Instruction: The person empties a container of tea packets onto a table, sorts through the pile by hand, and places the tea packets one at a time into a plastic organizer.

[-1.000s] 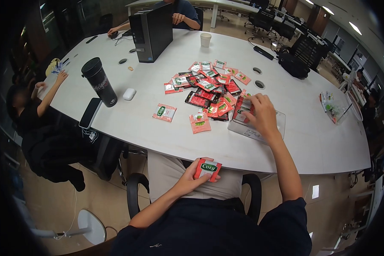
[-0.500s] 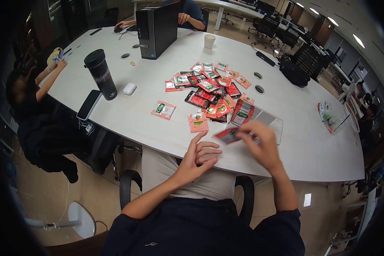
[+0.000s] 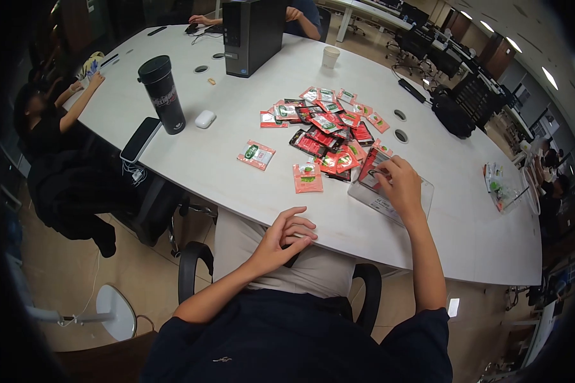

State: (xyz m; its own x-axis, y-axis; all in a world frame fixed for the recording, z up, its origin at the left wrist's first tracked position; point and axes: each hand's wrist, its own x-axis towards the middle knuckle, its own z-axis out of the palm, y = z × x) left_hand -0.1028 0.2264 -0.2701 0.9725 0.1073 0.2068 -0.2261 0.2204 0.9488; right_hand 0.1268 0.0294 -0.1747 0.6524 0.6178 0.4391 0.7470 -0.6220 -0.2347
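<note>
My right hand [image 3: 402, 188] is over a clear plastic box [image 3: 378, 200], fingers pinched on a red sachet [image 3: 369, 167] at its left end. The fingers partly cover that sachet, and whether it stands among others in the box is hard to tell. Near the table's front edge, my left hand [image 3: 285, 237] hovers with its fingers loosely apart and nothing in it. Beyond the hands lies a heap of red, pink and black sachets [image 3: 329, 131]. Two pink sachets lie apart from it: one with a green picture [image 3: 308, 179], another marked Cozy [image 3: 256, 154].
A black tumbler [image 3: 163, 96], an earbud case [image 3: 205, 119] and a phone [image 3: 140, 138] are on the left. Behind them stands a computer tower [image 3: 252, 38]. A paper cup [image 3: 330, 57] is farther back; a plastic bag [image 3: 501, 188] lies right. Two other people sit at the table.
My right hand has carried a red and black sachet from above the table's front edge to the clear box. My left hand has drawn slightly back. The view has shifted a little.
</note>
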